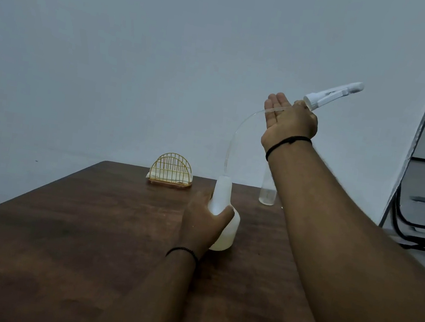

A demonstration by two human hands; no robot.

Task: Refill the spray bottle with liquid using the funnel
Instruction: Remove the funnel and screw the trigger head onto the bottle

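The translucent white plastic spray bottle (224, 217) stands upright on the dark brown wooden table (87, 225), its neck open. The left hand (204, 222) wraps around its waist, steadying it. The right hand (289, 119), raised well above and to the right, grips the white trigger sprayer head (334, 94); its thin clear dip tube (236, 137) arcs down, the tip just at the bottle mouth. The tube's end looks nearly clear, so lifting up and rightward should free it. 1 clear glass tumbler (266, 194) waits behind; no funnel is visible.
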